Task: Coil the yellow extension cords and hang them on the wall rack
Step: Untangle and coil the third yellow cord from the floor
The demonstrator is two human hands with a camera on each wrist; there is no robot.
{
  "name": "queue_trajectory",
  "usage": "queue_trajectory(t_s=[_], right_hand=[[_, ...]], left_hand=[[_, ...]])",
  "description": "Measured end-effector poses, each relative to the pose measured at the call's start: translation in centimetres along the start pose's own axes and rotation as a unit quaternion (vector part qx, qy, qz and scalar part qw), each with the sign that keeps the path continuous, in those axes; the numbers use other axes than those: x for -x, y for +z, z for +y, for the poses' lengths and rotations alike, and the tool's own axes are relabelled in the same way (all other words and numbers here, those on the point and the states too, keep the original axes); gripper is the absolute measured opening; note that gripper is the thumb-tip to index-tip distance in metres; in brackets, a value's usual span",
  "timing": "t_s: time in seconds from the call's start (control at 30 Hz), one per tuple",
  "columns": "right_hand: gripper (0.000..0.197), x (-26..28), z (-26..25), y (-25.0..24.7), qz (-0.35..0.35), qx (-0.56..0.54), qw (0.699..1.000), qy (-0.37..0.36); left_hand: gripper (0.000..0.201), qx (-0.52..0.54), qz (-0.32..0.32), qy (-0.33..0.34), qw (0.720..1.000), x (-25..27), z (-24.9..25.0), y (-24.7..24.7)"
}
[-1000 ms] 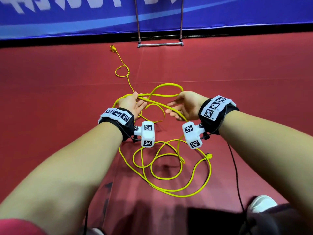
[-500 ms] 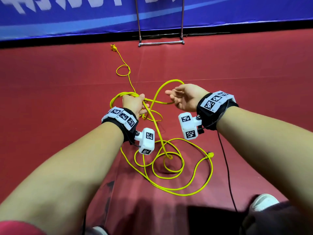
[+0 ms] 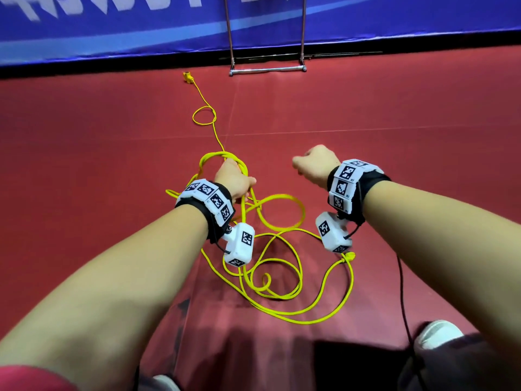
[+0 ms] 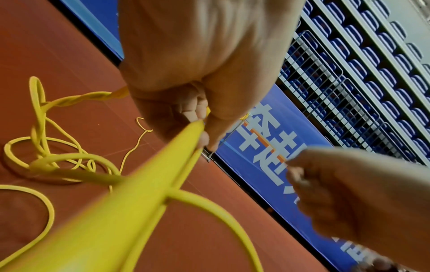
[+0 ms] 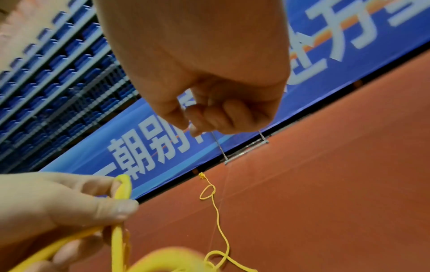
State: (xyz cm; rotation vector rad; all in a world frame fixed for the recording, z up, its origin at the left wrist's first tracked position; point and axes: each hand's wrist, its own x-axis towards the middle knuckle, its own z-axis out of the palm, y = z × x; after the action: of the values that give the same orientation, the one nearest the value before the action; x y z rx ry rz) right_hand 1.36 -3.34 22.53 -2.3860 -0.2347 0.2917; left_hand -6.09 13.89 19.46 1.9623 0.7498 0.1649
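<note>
The fingers (image 4: 186, 110) of the left hand (image 3: 234, 179) are curled around several loops of the yellow cord (image 3: 282, 289). The fingers (image 5: 216, 114) of the right hand (image 3: 315, 165) are curled and hold nothing. Most cord lies tangled on the red floor (image 3: 394, 114), its plug (image 3: 187, 77) near the rack (image 3: 266, 70).

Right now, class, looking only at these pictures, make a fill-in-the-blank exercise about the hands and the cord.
1. The yellow cord is gripped by the ____ hand.
2. The right hand holds ____.
3. The loose cord lies on a ____ floor.
4. The banner behind is ____.

Missing words: left; nothing; red; blue
</note>
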Motion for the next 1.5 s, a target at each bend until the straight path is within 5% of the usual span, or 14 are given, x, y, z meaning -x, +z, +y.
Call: queue_trajectory(t_s=[0.07,0.23,0.43,0.6,0.97,1.2,1.5], right_hand=[[0.020,-0.2,-0.9,0.0,0.004,0.015,0.997,-0.076],[0.009,1.1,-1.0,3.3,-0.250,0.095,0.955,-0.128],[0.018,1.1,-0.4,4.0,-0.251,-0.033,0.962,-0.106],[0.023,1.0,-0.7,3.5,-0.174,-0.095,0.976,-0.091],[0.021,0.2,0.4,2.9,-0.033,-0.079,0.995,-0.055],[0.022,-0.6,1.5,2.5,-0.002,-0.094,0.996,-0.005],[0.025,-1.5,3.5,1.2,0.024,-0.103,0.993,0.051]], left_hand=[[0.044,-0.011,-0.032,0.003,0.999,0.4,-0.1,0.7],[0.035,0.026,-0.096,0.023,0.995,1.8,1.4,2.1],[0.029,0.055,-0.153,0.003,0.987,1.7,1.4,0.8],[0.006,0.058,-0.164,0.003,0.985,1.1,1.3,-0.7],[0.003,-0.115,-0.101,0.033,0.988,0.7,-0.1,-0.7],[0.011,-0.305,-0.090,0.110,0.942,0.6,-0.3,-1.8],[0.014,-0.373,-0.009,0.104,0.922,-0.6,-2.3,-2.9]])
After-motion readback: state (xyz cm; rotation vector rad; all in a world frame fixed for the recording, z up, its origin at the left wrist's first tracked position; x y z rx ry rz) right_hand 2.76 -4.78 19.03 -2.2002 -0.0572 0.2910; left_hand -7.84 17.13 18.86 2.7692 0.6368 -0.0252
